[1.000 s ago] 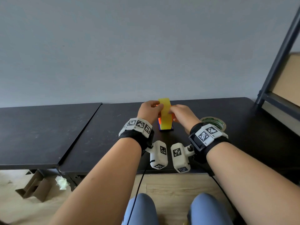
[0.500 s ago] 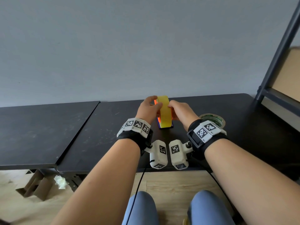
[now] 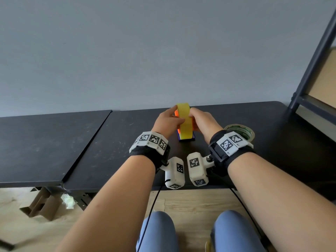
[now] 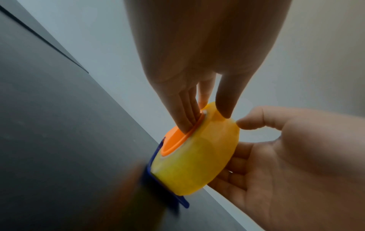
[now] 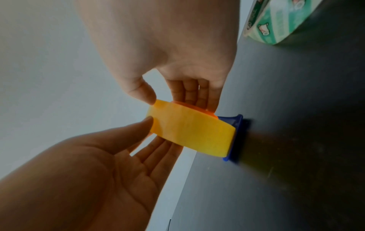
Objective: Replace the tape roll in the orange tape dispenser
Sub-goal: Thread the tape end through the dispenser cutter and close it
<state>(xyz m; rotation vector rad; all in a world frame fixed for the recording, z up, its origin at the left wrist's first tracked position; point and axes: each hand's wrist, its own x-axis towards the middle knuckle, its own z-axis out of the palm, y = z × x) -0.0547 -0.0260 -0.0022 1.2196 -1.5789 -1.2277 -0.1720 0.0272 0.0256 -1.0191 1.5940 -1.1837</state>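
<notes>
A yellow tape roll [image 3: 184,124] stands on edge in the orange tape dispenser [image 3: 176,115], whose blue base [image 3: 187,139] rests on the black table [image 3: 127,142]. My left hand [image 3: 178,114] holds it from the left. In the left wrist view its fingers [image 4: 185,121] press the orange hub [image 4: 173,143] and its thumb lies on the roll [image 4: 197,156]. My right hand [image 3: 192,117] holds the right side. In the right wrist view its thumb touches the rim of the roll [image 5: 189,129] and its fingers [image 5: 197,96] lie on the orange side.
A green-printed tape roll [image 3: 240,130] lies flat on the table just right of my right wrist, also seen as a green roll [image 5: 276,23]. A second black table [image 3: 45,142] adjoins at the left. A dark shelf frame [image 3: 309,70] rises at the right. Cardboard lies on the floor.
Both hands have shifted from the roll's top edge to either side of it. The roll stays upright over the blue base.
</notes>
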